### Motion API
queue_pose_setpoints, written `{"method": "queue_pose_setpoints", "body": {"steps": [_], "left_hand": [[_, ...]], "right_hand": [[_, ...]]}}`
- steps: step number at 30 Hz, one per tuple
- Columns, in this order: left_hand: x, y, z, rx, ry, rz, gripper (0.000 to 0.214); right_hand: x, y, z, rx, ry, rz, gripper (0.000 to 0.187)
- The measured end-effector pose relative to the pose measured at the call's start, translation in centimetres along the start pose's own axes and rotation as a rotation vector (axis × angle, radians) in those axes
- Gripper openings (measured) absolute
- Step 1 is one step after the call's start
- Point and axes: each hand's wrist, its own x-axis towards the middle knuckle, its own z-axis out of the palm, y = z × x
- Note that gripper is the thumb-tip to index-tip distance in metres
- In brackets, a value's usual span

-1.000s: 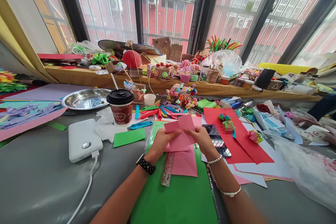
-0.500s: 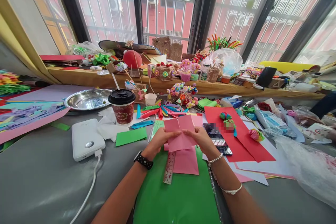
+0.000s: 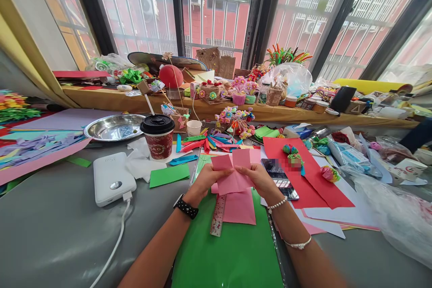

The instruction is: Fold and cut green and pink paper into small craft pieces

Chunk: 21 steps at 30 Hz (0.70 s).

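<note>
Both hands hold one creased sheet of pink paper [image 3: 231, 183] above the green mat. My left hand [image 3: 203, 183] pinches its left side, thumb on top near the middle. On the right side, my right hand [image 3: 262, 181] pinches it the same way, the thumbs nearly meeting. A slit runs down from the top edge between the thumbs, parting two upper flaps. Under it lie another pink paper square [image 3: 240, 209] and a patterned ruler-like strip [image 3: 218, 218], both on the green mat [image 3: 229, 256].
Left of the mat stand a lidded paper cup [image 3: 158, 139], a white power bank [image 3: 113, 180] with a cable and a green paper piece [image 3: 169, 175]. A phone [image 3: 278, 177] and red paper [image 3: 313, 184] lie at right. Behind are a metal plate [image 3: 91, 132] and coloured paper strips [image 3: 216, 141].
The top edge of the pink paper has parted wider, its two upper flaps now spread apart between the thumbs. Both hands keep their grip in nearly the same place.
</note>
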Motion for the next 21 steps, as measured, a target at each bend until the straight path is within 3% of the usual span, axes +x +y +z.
{"method": "queue_pose_setpoints", "body": {"steps": [10, 21], "left_hand": [[0.12, -0.17, -0.05, -0.057, -0.021, -0.088, 0.038], [0.13, -0.12, 0.42, -0.024, 0.069, -0.035, 0.033]], "right_hand": [[0.14, -0.08, -0.35, -0.091, 0.089, -0.101, 0.027], [0.22, 0.09, -0.23, -0.045, 0.062, -0.050, 0.024]]}}
